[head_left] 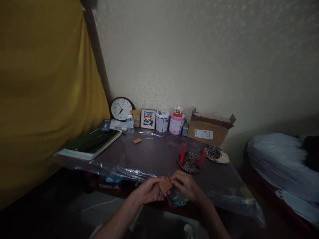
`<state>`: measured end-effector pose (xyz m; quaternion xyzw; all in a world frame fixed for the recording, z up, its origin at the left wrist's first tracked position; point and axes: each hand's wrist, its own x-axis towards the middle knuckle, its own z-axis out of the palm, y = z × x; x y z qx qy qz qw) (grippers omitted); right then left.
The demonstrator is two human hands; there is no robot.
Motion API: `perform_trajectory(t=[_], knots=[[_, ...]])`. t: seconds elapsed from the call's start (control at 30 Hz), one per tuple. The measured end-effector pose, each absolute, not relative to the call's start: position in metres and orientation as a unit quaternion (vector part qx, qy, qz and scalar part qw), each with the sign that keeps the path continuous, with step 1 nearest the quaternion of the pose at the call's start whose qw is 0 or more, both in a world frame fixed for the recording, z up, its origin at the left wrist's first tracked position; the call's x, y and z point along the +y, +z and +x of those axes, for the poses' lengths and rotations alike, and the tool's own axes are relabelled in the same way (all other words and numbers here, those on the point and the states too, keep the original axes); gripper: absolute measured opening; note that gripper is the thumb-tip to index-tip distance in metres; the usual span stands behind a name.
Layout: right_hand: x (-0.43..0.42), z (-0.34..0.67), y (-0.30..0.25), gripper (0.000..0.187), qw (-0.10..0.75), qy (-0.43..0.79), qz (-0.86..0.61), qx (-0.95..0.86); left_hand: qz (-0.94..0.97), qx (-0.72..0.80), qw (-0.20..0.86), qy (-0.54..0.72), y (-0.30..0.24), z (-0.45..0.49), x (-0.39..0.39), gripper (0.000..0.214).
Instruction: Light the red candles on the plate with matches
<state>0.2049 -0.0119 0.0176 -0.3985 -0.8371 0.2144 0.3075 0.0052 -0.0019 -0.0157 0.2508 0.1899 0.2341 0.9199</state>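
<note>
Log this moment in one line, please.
left hand: holds small brown piece; right hand: touching its edge; table: second brown piece, cardboard box

Head view, forward and down

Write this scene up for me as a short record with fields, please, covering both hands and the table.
Left hand: holds a small tan rectangular piece
Right hand: fingers pinching at that piece's upper corner
Table: covered with clear plastic
Lying on it: a similar tan piece
Beyond right hand: round dish with two red sticks
Back row: wall clock, framed panda picture, white-lidded tub, pink-lidded tub topped by a cat figurine, cardboard box
Far left: yellow curtain
</note>
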Motion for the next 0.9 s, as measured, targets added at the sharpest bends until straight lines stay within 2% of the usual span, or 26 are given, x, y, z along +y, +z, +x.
perform_trajectory(t=[0.47,0.77,0.9], knots=[[-0.016,0.205,0.017,0.014,0.303,0.205,-0.399,-0.841,0.286,0.173,0.914,0.232,-0.014,0.001,-0.002,0.036],[-0.013,0.215,0.021,0.019,0.294,0.177,-0.399,-0.85,0.263,0.168,0.914,0.259,-0.016,0.0,-0.001,0.036],[-0.008,0.221,0.02,0.021,0.347,0.15,-0.437,-0.816,0.275,0.152,0.904,0.289,-0.009,-0.002,-0.002,0.039]])
